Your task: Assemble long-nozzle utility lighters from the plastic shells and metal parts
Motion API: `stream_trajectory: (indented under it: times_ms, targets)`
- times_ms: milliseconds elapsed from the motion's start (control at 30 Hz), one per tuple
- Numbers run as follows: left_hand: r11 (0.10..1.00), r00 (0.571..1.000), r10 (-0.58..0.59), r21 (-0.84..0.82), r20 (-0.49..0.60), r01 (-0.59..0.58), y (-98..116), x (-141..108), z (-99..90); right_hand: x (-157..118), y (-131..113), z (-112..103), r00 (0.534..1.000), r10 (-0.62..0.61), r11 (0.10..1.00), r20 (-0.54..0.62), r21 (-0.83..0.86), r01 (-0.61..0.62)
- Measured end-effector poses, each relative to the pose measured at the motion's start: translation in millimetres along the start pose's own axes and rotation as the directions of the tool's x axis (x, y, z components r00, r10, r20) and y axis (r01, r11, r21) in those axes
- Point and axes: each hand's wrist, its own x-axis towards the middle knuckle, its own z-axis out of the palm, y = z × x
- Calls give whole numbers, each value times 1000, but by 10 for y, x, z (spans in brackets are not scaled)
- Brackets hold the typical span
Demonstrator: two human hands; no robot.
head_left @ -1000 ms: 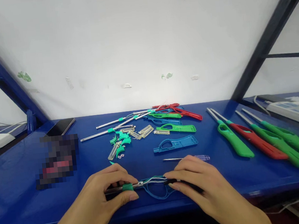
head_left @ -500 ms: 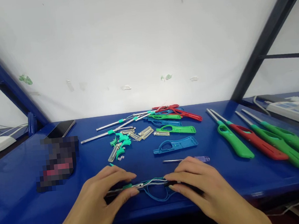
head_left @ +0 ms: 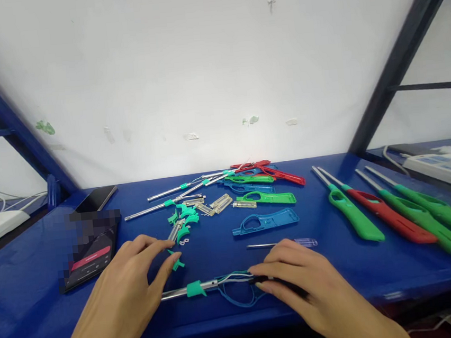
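Note:
A blue lighter handle half (head_left: 242,299) lies at the table's front with its metal tube (head_left: 173,293) pointing left. A teal collar (head_left: 196,288) sits on the tube, and thin white and green wires (head_left: 234,277) run from it toward the right. My right hand (head_left: 294,268) pinches the handle's right end, where a small black part shows between the fingertips; the rest is hidden. My left hand (head_left: 140,273) is off the tube, thumb and forefinger apart, close beside a loose teal trigger (head_left: 177,262).
Farther back lie more teal triggers (head_left: 190,215), clear fuel tanks (head_left: 221,203), metal tubes (head_left: 149,210), and blue (head_left: 270,220), green and red handle halves. A screwdriver (head_left: 306,242) lies behind my right hand. Whole lighters (head_left: 393,214) are at right, a phone (head_left: 94,256) at left.
My left hand has let go of the tube and collar and moved left and up toward the loose teal trigger. My right hand has stayed on the handle half.

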Motion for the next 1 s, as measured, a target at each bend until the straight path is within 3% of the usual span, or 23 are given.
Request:
stream_trajectory:
  times_ms: [233, 467, 700, 900, 1000]
  targets:
    - [999, 992, 17, -40, 129, -12, -41, 16, -44, -10, -3, 12, 1000, 28, 1000, -2, -4, -28]
    - [999, 999, 37, -26, 40, -36, -51, -13, 60, -8, -34, -37, 999, 47, 998, -25, 33, -46]
    - [996, 986, 83, 2, 142, -84, -83, 41, -43, 5, -31, -43, 998, 15, 997, -64, 82, -10]
    - [990, 984, 134, -34, -115, -139, 176, -104, -127, 18, -28, -25, 988, -15, 995, -157, 92, 30]
    - [957, 941, 264, -66, -212, -284, 385, -255, -95, 22, -48, -31, 988, 1, 995, -153, 97, 14]
